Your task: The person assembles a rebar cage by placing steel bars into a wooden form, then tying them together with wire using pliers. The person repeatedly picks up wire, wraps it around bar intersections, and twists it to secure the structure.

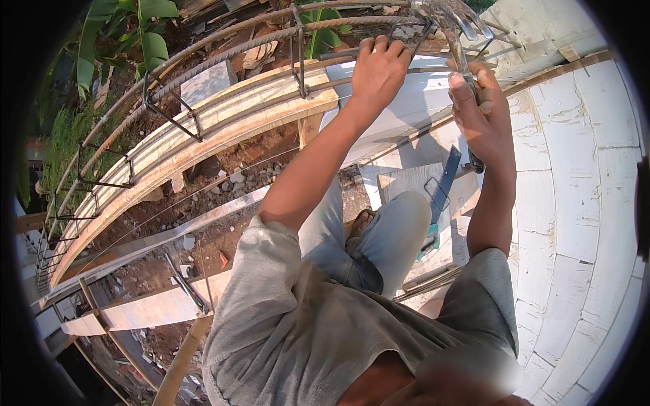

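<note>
In my right hand (479,111) is a claw hammer (455,47), its fingers closed round the handle and its metal head raised at the upper edge of the view. The handle's lower end shows below my palm. My left hand (380,68) is closed over a ribbed steel bar of the rebar cage (233,56), its fingertips curled over the far side. Square stirrups tie the long bars of this cage together. A wooden formwork board (250,115) runs beneath the cage and ends to the left of my left forearm.
A white block wall (565,203) rises on my right. Between my knees and it, a handsaw (443,183) lies beside a board (413,181). Below left are timber planks (149,308), poles and rubble-strewn soil (223,179). Banana leaves (154,47) hang at the upper left.
</note>
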`<state>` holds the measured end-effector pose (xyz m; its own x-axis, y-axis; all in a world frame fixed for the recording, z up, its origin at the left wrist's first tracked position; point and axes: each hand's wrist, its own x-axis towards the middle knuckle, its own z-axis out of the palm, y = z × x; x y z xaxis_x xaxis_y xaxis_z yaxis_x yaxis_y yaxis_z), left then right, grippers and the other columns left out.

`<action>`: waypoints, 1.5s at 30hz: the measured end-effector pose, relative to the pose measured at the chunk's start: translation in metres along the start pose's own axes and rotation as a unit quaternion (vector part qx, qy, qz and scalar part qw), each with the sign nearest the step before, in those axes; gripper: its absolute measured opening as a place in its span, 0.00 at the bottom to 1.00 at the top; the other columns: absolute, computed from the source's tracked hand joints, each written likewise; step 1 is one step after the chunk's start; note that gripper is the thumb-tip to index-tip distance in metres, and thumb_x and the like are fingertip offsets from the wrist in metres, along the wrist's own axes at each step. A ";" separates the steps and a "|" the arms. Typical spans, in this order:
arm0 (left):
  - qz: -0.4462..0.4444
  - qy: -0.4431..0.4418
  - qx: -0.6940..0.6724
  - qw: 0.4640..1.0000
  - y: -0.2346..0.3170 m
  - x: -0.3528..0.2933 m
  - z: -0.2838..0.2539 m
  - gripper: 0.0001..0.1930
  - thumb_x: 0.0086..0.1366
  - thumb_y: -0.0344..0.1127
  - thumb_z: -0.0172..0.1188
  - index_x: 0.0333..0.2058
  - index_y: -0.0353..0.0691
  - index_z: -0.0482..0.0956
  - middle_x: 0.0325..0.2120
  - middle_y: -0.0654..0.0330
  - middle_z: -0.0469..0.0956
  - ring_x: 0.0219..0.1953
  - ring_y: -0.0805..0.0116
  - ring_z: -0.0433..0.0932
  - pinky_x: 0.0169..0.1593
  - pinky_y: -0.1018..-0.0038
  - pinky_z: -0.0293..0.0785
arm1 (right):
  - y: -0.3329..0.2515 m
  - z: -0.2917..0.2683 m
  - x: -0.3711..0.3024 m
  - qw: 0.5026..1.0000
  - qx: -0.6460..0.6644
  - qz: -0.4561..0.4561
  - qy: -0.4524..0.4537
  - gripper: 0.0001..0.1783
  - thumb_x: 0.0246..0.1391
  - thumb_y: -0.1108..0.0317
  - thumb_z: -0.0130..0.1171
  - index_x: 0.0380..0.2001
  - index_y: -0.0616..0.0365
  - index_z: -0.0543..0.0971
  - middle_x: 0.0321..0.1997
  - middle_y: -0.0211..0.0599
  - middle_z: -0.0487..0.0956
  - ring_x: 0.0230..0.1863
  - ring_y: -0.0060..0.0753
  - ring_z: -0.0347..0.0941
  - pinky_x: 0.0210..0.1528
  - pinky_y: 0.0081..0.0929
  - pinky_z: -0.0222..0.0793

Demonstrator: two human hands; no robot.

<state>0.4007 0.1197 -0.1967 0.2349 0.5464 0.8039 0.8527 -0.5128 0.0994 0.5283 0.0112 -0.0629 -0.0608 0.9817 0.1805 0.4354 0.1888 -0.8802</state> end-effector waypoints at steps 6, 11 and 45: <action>-0.039 -0.001 -0.024 0.999 0.009 0.011 0.004 0.09 0.53 0.32 0.62 0.35 0.48 0.81 0.38 0.64 0.77 0.47 0.60 0.73 0.51 0.60 0.64 | -0.025 -0.048 0.068 0.998 -0.050 -0.008 -0.029 0.18 0.61 0.62 0.51 0.50 0.61 0.73 0.26 0.31 0.72 0.24 0.20 0.64 0.27 0.21 0.60; -0.141 -0.088 0.007 0.986 0.008 0.010 -0.011 0.07 0.52 0.34 0.64 0.32 0.50 0.82 0.37 0.65 0.77 0.42 0.58 0.74 0.49 0.55 0.63 | 0.004 -0.021 0.090 0.998 0.035 0.014 -0.052 0.16 0.64 0.56 0.53 0.40 0.59 0.69 0.21 0.22 0.65 0.20 0.11 0.60 0.20 0.14 0.55; -0.761 0.129 -0.305 0.558 0.076 0.068 0.005 0.02 0.58 0.28 0.61 0.31 0.40 0.79 0.27 0.57 0.82 0.30 0.62 0.81 0.35 0.71 0.75 | -0.094 0.100 0.303 0.635 -0.494 -0.124 -0.581 0.32 0.61 0.45 0.51 0.61 0.52 0.69 0.63 0.50 0.69 0.62 0.50 0.66 0.61 0.39 0.63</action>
<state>0.4834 0.1214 -0.1372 -0.6866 0.5831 -0.4343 -0.3626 0.2432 0.8997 0.3796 0.2937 0.0305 -0.6095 0.3884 -0.6911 0.5990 0.7967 -0.0806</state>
